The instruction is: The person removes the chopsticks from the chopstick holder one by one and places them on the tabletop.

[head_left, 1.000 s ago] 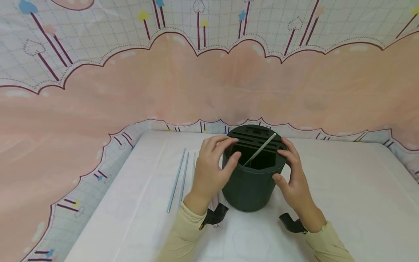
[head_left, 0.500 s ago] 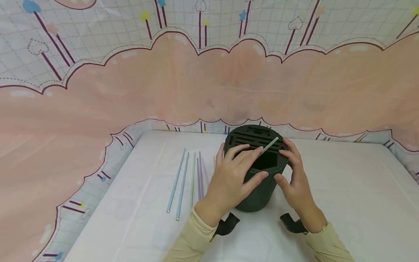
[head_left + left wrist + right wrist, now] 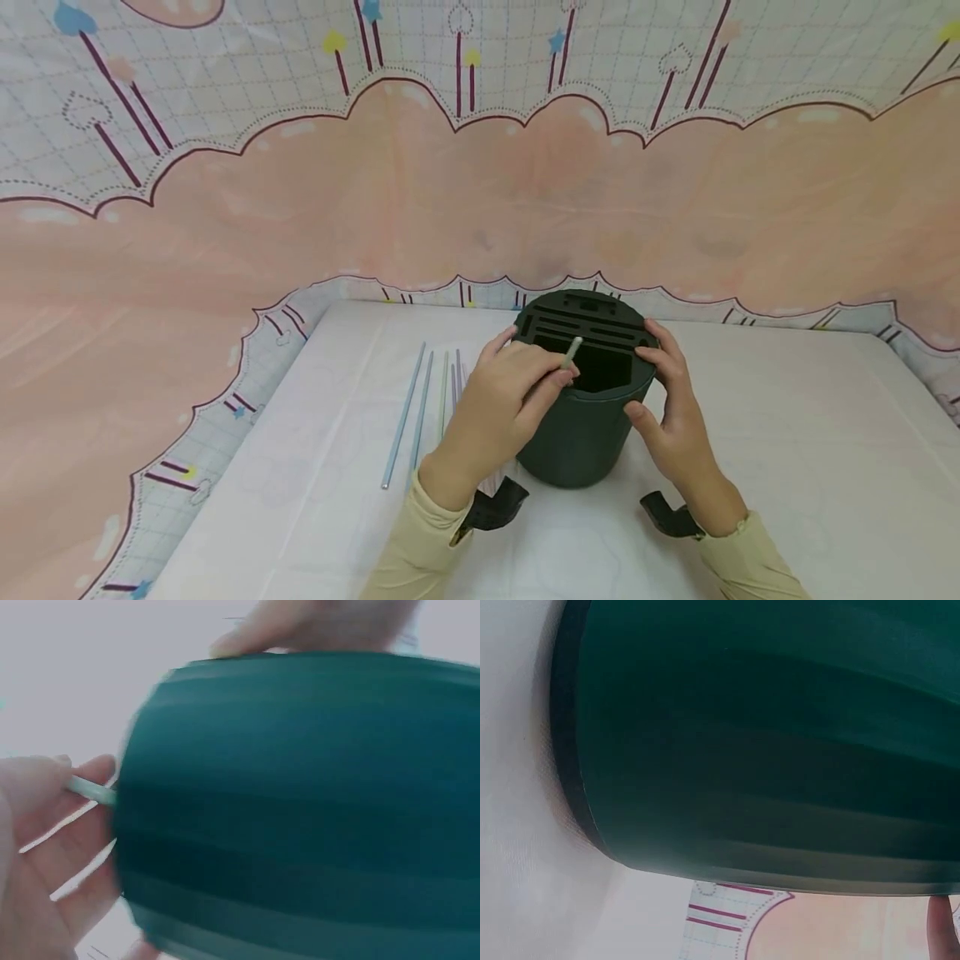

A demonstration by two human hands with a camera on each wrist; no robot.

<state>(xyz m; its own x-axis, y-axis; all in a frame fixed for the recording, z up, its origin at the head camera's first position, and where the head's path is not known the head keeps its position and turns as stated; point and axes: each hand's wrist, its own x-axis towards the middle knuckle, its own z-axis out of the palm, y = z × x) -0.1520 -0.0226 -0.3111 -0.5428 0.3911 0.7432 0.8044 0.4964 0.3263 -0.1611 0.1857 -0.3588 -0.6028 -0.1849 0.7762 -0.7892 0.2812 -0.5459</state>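
Vs 0.5 s ago: the pale straw (image 3: 571,353) no longer leans long across the holder's top; only a short stub shows above the big opening, rest down inside. Left hand (image 3: 501,408) has pulled back a bit from over the lid & now pinches the stub betw. thumb & fingertips, at the near-left rim. Right hand (image 3: 673,414) unchanged, fingers curled round the right side of the dark green slotted holder (image 3: 581,433), gripping it. Holder stands upright, same spot, back-centre of the desk (image 3: 787,450).

Edges/room: holder sits near the desk's far edge, close to the pink-and-grid patterned backdrop (image 3: 225,217) that wraps behind & to the left. Loose straws (image 3: 405,417) lie flat on the desk left of the holder, roughly parallel, just beside the left forearm; some are partly under it. Wide bare desk to the right of the right hand & in front of both wrists.

Hidden/unclear: straw's lower length is inside the holder, not visible. Left wrist view is blurred: holder wall (image 3: 300,802) fills it, straw end (image 3: 91,791) pokes out by the fingers (image 3: 45,832). Right wrist view shows almost only holder wall (image 3: 765,750); one fingertip (image 3: 941,930) cut off at the bottom corner. Narrow lid slots are hard to count.
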